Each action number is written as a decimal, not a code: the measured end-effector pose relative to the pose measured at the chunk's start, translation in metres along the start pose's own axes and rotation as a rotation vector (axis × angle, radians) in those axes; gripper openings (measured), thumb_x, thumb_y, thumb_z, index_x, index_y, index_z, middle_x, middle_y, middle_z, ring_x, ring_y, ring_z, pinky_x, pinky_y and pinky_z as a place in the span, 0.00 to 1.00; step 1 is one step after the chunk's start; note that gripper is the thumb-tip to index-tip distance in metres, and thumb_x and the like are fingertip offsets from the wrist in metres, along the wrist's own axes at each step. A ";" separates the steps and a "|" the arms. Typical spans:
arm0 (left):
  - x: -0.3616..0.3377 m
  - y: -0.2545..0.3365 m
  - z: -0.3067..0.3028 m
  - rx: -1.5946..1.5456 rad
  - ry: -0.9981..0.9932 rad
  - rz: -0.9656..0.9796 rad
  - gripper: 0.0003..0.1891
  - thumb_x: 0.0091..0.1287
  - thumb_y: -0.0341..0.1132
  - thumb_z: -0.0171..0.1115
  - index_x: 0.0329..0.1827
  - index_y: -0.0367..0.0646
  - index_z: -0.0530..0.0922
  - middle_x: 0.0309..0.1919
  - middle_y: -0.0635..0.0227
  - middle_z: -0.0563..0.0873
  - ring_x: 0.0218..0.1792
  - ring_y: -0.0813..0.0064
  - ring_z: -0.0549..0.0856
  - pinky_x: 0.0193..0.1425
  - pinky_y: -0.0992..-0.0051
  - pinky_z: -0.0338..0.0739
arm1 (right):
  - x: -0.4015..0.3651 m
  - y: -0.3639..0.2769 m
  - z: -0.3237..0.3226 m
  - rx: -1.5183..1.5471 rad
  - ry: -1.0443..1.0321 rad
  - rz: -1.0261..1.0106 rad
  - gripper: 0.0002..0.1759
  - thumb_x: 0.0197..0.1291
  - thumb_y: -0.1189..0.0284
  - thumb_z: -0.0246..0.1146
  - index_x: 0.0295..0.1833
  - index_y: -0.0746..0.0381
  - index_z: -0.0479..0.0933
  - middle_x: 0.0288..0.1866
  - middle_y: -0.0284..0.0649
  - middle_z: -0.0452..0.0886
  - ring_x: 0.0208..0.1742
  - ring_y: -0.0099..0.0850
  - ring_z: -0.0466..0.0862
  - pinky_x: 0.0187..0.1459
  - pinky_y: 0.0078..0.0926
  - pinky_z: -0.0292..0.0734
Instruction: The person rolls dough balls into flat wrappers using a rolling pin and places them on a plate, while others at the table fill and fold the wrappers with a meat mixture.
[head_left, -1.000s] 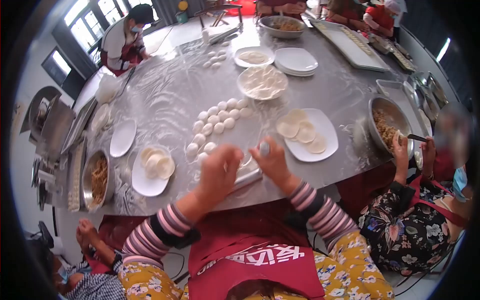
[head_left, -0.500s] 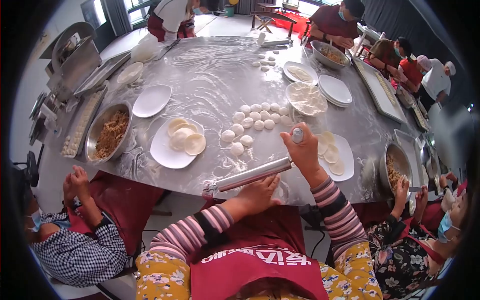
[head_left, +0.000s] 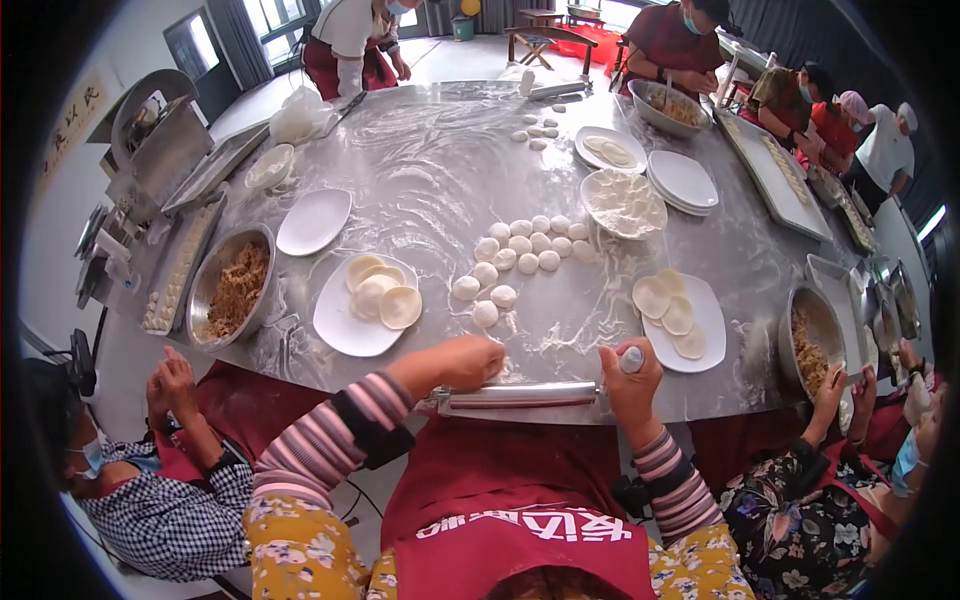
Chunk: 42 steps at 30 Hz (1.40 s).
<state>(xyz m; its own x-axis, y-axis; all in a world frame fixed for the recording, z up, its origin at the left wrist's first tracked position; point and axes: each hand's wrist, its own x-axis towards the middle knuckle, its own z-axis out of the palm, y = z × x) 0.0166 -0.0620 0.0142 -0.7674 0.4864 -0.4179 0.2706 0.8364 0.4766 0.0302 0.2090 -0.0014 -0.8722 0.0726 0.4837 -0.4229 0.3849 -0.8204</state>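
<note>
A steel rolling pin [head_left: 520, 395] lies nearly level along the near table edge. My right hand [head_left: 628, 395] is closed at its right end, with a rounded grey handle end showing above the fingers. Just above the pin's left part, my left hand [head_left: 468, 362] is closed low over the floured table, its fingers curled under. What those fingers hold, if anything, is hidden. Several small white dough balls [head_left: 520, 244] sit beyond my left hand. Round dough wrappers [head_left: 678, 315] overlap on a white plate [head_left: 708, 345] to the right; more wrappers [head_left: 400, 307] rest on a left plate [head_left: 345, 335].
Bowls of filling stand left [head_left: 238, 290] and right [head_left: 808, 345]. A dish of flour [head_left: 625, 203] and stacked plates [head_left: 684, 180] are farther back. Trays with dumplings [head_left: 185, 265] line the left side. Co-workers sit close on both sides; others stand across the table.
My left hand has gone from flat by the pin to closed beyond it, near the dough balls. My right hand has come down nearer the edge, and the pin has levelled out.
</note>
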 end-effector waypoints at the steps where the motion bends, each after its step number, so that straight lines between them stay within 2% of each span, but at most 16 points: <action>1: 0.014 -0.004 0.001 -0.125 0.136 0.158 0.07 0.60 0.34 0.57 0.35 0.39 0.75 0.32 0.51 0.81 0.36 0.51 0.80 0.40 0.60 0.73 | -0.003 0.006 0.000 0.034 0.008 0.035 0.14 0.48 0.77 0.71 0.30 0.61 0.68 0.20 0.38 0.71 0.21 0.28 0.71 0.24 0.25 0.68; 2: 0.023 -0.006 -0.002 -0.252 0.276 0.316 0.09 0.61 0.36 0.57 0.35 0.38 0.75 0.32 0.51 0.81 0.37 0.51 0.80 0.40 0.60 0.73 | -0.004 0.006 0.001 0.037 0.009 0.035 0.14 0.48 0.77 0.71 0.30 0.61 0.68 0.20 0.38 0.71 0.21 0.28 0.71 0.24 0.25 0.68; 3: 0.028 -0.006 -0.013 -0.251 0.275 0.313 0.09 0.61 0.36 0.57 0.35 0.38 0.75 0.32 0.51 0.81 0.37 0.51 0.80 0.40 0.60 0.73 | -0.004 0.006 0.001 0.057 0.014 0.028 0.14 0.48 0.77 0.70 0.30 0.61 0.68 0.21 0.37 0.71 0.21 0.27 0.71 0.24 0.25 0.68; 5: 0.034 -0.006 -0.034 -0.166 0.563 -0.219 0.10 0.59 0.36 0.60 0.36 0.38 0.75 0.38 0.52 0.80 0.39 0.53 0.81 0.42 0.58 0.73 | -0.005 0.005 0.001 0.080 0.024 0.030 0.14 0.49 0.77 0.70 0.30 0.61 0.68 0.21 0.37 0.71 0.21 0.26 0.70 0.24 0.24 0.67; 9: 0.027 0.002 -0.032 0.054 0.498 -0.329 0.15 0.56 0.38 0.64 0.40 0.38 0.74 0.40 0.51 0.80 0.43 0.54 0.81 0.44 0.58 0.74 | -0.006 0.001 0.001 0.104 0.019 0.046 0.14 0.49 0.77 0.70 0.30 0.61 0.68 0.22 0.36 0.70 0.21 0.25 0.70 0.24 0.23 0.67; 11: 0.030 0.006 -0.019 0.125 0.760 -0.211 0.16 0.53 0.36 0.67 0.40 0.37 0.74 0.32 0.55 0.81 0.39 0.51 0.81 0.43 0.59 0.74 | -0.007 0.000 0.000 0.103 0.029 0.028 0.14 0.49 0.77 0.70 0.30 0.61 0.68 0.22 0.36 0.70 0.21 0.25 0.70 0.24 0.23 0.67; 15: 0.033 0.019 -0.016 -0.085 0.508 -0.264 0.18 0.52 0.36 0.68 0.43 0.38 0.75 0.32 0.56 0.83 0.38 0.57 0.83 0.42 0.63 0.76 | -0.013 -0.003 -0.004 0.092 0.031 0.024 0.13 0.49 0.77 0.70 0.31 0.62 0.69 0.22 0.36 0.71 0.22 0.24 0.71 0.24 0.22 0.67; 18: 0.046 0.023 0.006 -0.650 0.430 -0.065 0.16 0.52 0.33 0.67 0.44 0.38 0.78 0.30 0.60 0.85 0.31 0.69 0.84 0.37 0.71 0.77 | -0.012 -0.005 -0.004 0.112 0.025 0.058 0.14 0.48 0.78 0.70 0.31 0.62 0.69 0.21 0.37 0.72 0.21 0.25 0.72 0.24 0.22 0.67; 19: 0.049 0.024 0.010 -0.654 0.423 -0.058 0.16 0.52 0.33 0.67 0.44 0.38 0.78 0.30 0.60 0.85 0.31 0.69 0.84 0.37 0.71 0.77 | -0.009 -0.006 -0.002 0.156 0.009 0.108 0.14 0.48 0.78 0.70 0.31 0.62 0.69 0.21 0.37 0.72 0.20 0.26 0.72 0.23 0.23 0.67; 21: 0.051 0.024 0.015 -0.591 0.390 -0.008 0.09 0.54 0.28 0.66 0.37 0.36 0.82 0.26 0.65 0.85 0.27 0.80 0.81 0.32 0.77 0.76 | 0.002 -0.001 0.006 0.096 0.041 0.043 0.14 0.48 0.78 0.70 0.31 0.62 0.68 0.20 0.37 0.72 0.20 0.27 0.73 0.23 0.24 0.67; 24: 0.046 0.026 0.013 -0.570 0.428 -0.012 0.04 0.53 0.28 0.66 0.30 0.36 0.84 0.25 0.63 0.85 0.27 0.79 0.82 0.33 0.77 0.76 | 0.026 -0.003 0.022 0.000 0.091 -0.066 0.14 0.48 0.78 0.69 0.30 0.62 0.68 0.19 0.39 0.72 0.19 0.29 0.73 0.22 0.27 0.68; 31: 0.040 0.032 0.015 -0.417 0.491 0.035 0.06 0.53 0.30 0.66 0.30 0.35 0.83 0.21 0.60 0.84 0.24 0.76 0.82 0.31 0.75 0.76 | 0.053 0.005 0.045 -0.049 0.101 -0.099 0.14 0.48 0.77 0.69 0.30 0.63 0.68 0.19 0.41 0.73 0.19 0.34 0.73 0.23 0.30 0.69; 35: 0.041 0.029 0.012 -0.432 0.490 -0.056 0.07 0.53 0.30 0.65 0.29 0.35 0.83 0.22 0.59 0.85 0.24 0.74 0.84 0.31 0.74 0.76 | 0.036 0.000 0.033 -0.099 0.177 -0.191 0.14 0.48 0.77 0.69 0.30 0.63 0.68 0.19 0.42 0.73 0.19 0.34 0.74 0.23 0.30 0.69; 38: 0.042 0.024 0.013 -0.460 0.531 -0.091 0.07 0.53 0.30 0.63 0.29 0.34 0.82 0.21 0.59 0.84 0.24 0.74 0.84 0.31 0.74 0.76 | 0.017 -0.007 0.017 -0.106 0.184 -0.168 0.13 0.48 0.78 0.69 0.30 0.63 0.68 0.20 0.42 0.73 0.19 0.35 0.74 0.23 0.30 0.69; 40: 0.039 0.023 0.012 -0.459 0.477 -0.109 0.08 0.54 0.32 0.63 0.31 0.36 0.83 0.21 0.60 0.84 0.23 0.72 0.83 0.31 0.74 0.76 | 0.008 -0.008 0.013 -0.010 0.123 0.021 0.13 0.48 0.78 0.69 0.29 0.62 0.68 0.20 0.42 0.72 0.20 0.36 0.74 0.24 0.30 0.70; 42: 0.043 0.023 0.012 -0.400 0.506 -0.059 0.08 0.54 0.33 0.63 0.31 0.37 0.83 0.21 0.60 0.84 0.24 0.71 0.83 0.31 0.73 0.76 | 0.015 -0.008 0.017 -0.019 0.129 0.001 0.13 0.47 0.78 0.69 0.30 0.62 0.68 0.20 0.42 0.73 0.20 0.38 0.74 0.24 0.31 0.70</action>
<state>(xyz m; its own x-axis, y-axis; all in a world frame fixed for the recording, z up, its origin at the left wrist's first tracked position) -0.0034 -0.0188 -0.0021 -0.9799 0.1814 -0.0827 0.0568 0.6518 0.7563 0.0160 0.1914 0.0069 -0.8332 0.1897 0.5194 -0.4166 0.4022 -0.8153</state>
